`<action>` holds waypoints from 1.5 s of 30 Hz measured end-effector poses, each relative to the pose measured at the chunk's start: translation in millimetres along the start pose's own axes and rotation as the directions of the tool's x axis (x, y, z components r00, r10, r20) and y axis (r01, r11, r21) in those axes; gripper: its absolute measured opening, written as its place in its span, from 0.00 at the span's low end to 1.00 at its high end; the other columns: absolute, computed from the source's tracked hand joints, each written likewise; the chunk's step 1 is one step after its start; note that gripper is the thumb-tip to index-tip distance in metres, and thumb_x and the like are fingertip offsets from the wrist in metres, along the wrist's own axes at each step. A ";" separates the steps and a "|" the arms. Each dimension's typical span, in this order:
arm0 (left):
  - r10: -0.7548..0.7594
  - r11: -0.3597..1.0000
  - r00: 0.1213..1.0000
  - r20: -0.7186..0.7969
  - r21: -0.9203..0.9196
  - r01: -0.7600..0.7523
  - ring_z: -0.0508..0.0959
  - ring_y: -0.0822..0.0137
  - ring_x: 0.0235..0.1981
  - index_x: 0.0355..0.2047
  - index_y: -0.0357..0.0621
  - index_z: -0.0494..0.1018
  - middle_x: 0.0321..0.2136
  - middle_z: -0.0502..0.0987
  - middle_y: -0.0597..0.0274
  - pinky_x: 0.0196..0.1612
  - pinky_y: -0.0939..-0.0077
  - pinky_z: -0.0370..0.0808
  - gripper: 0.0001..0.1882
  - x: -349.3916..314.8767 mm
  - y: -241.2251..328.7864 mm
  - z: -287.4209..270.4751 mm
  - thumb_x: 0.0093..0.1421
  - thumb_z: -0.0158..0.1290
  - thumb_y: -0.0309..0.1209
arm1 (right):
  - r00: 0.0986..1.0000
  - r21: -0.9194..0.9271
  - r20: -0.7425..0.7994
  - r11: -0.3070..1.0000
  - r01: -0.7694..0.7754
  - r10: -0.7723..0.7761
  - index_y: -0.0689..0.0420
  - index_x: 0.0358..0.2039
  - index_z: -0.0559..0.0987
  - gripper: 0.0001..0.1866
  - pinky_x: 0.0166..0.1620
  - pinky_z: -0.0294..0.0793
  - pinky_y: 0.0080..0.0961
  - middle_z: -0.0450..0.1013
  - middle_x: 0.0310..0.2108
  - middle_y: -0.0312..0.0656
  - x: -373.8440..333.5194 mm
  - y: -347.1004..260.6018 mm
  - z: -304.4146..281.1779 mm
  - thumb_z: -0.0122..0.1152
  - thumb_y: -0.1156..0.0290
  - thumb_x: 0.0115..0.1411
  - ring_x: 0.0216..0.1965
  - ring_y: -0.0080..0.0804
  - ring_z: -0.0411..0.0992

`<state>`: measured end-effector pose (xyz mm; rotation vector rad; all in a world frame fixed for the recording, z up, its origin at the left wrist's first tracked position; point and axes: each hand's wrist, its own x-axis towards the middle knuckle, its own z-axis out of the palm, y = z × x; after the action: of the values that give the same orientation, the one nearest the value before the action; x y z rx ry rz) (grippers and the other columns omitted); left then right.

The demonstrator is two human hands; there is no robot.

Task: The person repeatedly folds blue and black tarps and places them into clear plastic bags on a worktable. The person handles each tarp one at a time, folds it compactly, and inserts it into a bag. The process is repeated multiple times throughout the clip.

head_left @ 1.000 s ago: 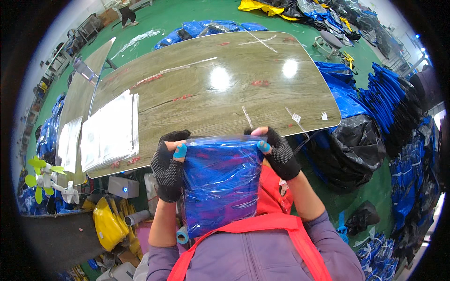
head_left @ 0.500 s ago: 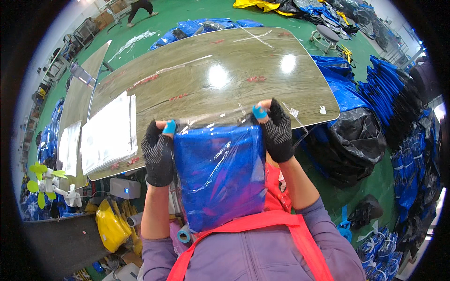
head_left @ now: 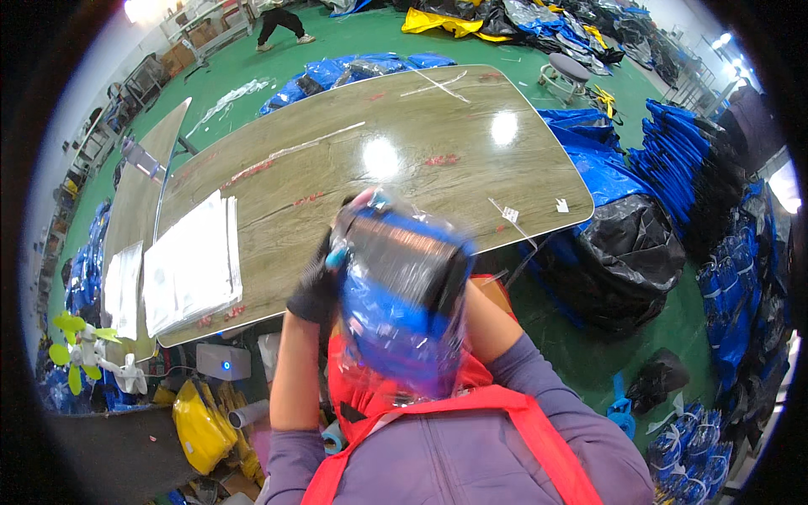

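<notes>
Near the middle of the frame, a blue bundle [head_left: 400, 295] in clear plastic is held up in front of the person, blurred, with a dark panel across its upper part. The left hand [head_left: 315, 282], in a black glove, grips its left edge: the thumb [head_left: 337, 257], wrapped in light blue, presses on the near side, and the other fingers are mostly hidden. The right forearm [head_left: 492, 321] runs behind the bundle from the lower right; that hand's fingers are hidden or blurred, so I cannot tell how far open they are. Above and around the bundle spreads a wooden table [head_left: 286, 181], with white sheets [head_left: 194, 268] toward the left of the frame.
</notes>
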<state>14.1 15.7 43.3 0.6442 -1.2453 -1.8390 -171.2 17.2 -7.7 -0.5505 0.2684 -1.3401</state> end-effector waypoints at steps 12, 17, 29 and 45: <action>0.145 0.898 0.969 -0.198 0.438 -0.045 0.74 0.65 0.48 0.58 0.40 0.59 0.50 0.70 0.56 0.51 0.72 0.72 0.36 -46.2 -23.9 -15.6 0.54 0.62 0.39 | 0.893 -0.694 -0.294 0.719 0.046 -0.341 0.66 0.59 0.59 0.48 0.59 0.64 0.32 0.62 0.58 0.49 -120.8 -7.6 39.2 0.78 0.63 0.43 0.58 0.35 0.63; 0.209 0.957 0.930 -0.303 0.258 -0.131 0.74 0.65 0.47 0.57 0.44 0.57 0.48 0.70 0.57 0.52 0.71 0.73 0.41 -49.2 -15.5 2.4 0.46 0.68 0.29 | 0.831 -0.606 -0.426 0.795 0.032 -0.358 0.62 0.54 0.67 0.37 0.52 0.72 0.31 0.70 0.51 0.45 -99.5 2.1 29.3 0.76 0.67 0.46 0.51 0.31 0.69; 0.339 0.935 0.894 -0.294 0.214 -0.284 0.73 0.69 0.40 0.56 0.37 0.64 0.41 0.73 0.59 0.47 0.76 0.70 0.32 -63.7 4.7 15.6 0.61 0.52 0.49 | 0.866 -0.555 -0.458 0.826 -0.104 -0.198 0.62 0.46 0.77 0.20 0.37 0.71 0.19 0.76 0.35 0.38 -84.0 -45.7 66.6 0.54 0.58 0.65 0.33 0.20 0.72; 0.911 0.324 0.393 -0.127 0.809 -0.490 0.77 0.66 0.33 0.40 0.43 0.76 0.32 0.79 0.54 0.37 0.69 0.72 0.15 14.0 105.3 34.0 0.68 0.45 0.40 | 0.665 -0.809 0.187 0.271 0.522 -0.723 0.60 0.38 0.82 0.14 0.34 0.67 0.17 0.77 0.31 0.35 -6.9 -126.2 132.0 0.57 0.63 0.63 0.30 0.18 0.68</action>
<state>15.7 1.5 153.8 0.7221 -1.3957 -0.2560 -214.7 37.1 168.6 -1.4358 0.9936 -2.0678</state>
